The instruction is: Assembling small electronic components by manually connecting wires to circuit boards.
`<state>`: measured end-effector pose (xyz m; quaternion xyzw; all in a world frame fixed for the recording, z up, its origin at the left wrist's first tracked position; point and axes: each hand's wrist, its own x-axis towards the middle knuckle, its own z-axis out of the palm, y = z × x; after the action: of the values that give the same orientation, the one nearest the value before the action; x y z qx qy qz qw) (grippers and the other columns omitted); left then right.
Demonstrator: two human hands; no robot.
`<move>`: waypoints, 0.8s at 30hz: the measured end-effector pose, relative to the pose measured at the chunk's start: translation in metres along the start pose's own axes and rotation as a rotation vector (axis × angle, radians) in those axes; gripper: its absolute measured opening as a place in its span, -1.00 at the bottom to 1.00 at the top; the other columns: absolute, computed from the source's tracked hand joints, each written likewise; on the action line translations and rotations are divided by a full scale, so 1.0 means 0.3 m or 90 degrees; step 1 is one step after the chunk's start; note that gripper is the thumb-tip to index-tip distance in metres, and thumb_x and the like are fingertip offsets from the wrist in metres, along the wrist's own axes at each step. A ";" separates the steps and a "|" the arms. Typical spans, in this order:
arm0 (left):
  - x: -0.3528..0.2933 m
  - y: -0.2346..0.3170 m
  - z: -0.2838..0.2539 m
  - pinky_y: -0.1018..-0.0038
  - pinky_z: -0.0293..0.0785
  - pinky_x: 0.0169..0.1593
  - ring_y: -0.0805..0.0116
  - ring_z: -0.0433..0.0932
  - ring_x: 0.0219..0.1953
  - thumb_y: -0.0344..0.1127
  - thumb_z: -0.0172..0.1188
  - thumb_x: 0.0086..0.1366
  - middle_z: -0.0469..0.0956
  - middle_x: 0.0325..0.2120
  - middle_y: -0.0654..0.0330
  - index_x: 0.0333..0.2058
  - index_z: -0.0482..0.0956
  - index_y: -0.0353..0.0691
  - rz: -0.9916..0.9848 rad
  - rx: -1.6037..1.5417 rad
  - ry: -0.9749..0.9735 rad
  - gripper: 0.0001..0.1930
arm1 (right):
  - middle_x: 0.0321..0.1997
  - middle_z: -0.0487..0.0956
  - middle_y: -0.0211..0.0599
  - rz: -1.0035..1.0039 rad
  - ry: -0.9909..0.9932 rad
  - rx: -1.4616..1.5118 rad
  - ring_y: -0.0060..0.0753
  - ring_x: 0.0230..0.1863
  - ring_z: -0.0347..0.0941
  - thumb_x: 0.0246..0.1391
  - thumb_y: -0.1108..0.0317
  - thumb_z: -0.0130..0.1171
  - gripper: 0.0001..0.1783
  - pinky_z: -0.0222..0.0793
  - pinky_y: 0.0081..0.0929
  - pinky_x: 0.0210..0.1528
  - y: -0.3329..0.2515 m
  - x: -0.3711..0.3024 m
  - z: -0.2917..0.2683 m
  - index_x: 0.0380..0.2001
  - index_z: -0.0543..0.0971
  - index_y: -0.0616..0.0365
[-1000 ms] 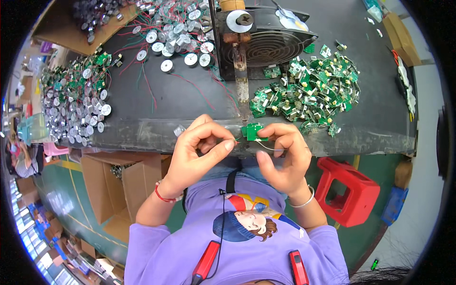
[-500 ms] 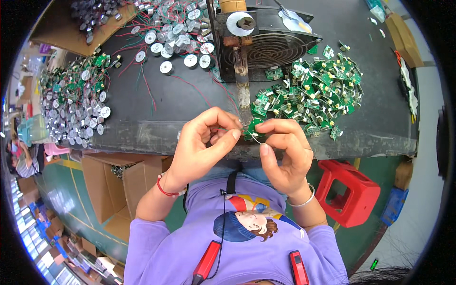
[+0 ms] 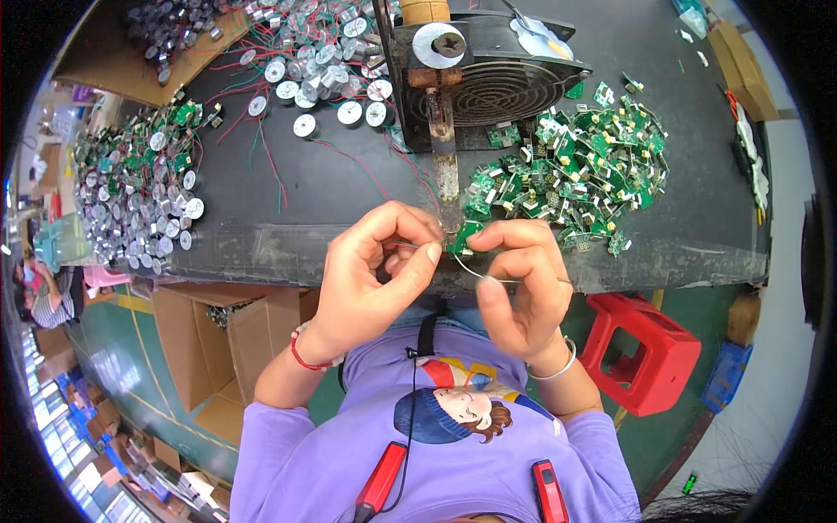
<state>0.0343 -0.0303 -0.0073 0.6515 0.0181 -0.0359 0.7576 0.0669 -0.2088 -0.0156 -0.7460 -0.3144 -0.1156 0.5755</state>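
Note:
My left hand is closed in a pinch on a thin motor wire, its end hidden by the fingertips beside the soldering iron's tip. The soldering iron hangs upright from a stand, its tip just above a small green circuit board at the table's near edge. My right hand reaches that board with the index fingertip. Between its thumb and curled fingers runs a silvery solder wire, which curves up toward the iron's tip. Whether the solder touches the tip is too small to tell.
A heap of green circuit boards lies to the right. Small round motors with red and green wires are piled at the back. Motors joined to boards lie far left. Behind the iron stands a black fan. A red stool is below right.
My right thumb has drawn slightly down from the index finger, and a longer curve of solder wire shows. My left hand keeps its pinch with hardly any movement.

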 end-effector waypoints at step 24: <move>-0.029 -0.006 -0.010 0.76 0.14 -0.46 0.74 0.24 -0.47 -0.54 0.15 0.18 0.46 -0.31 0.28 -0.43 0.45 -0.31 -0.009 0.027 0.002 -0.94 | -0.27 0.52 -0.14 0.045 0.008 0.012 -0.24 -0.34 0.41 -0.18 0.59 0.09 -0.90 0.35 -0.39 -0.30 -0.015 -0.032 0.020 -0.52 0.41 0.21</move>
<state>0.0254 -0.0272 -0.0088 0.6674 0.0229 -0.0406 0.7433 0.0556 -0.2058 -0.0190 -0.7506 -0.2850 -0.0971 0.5881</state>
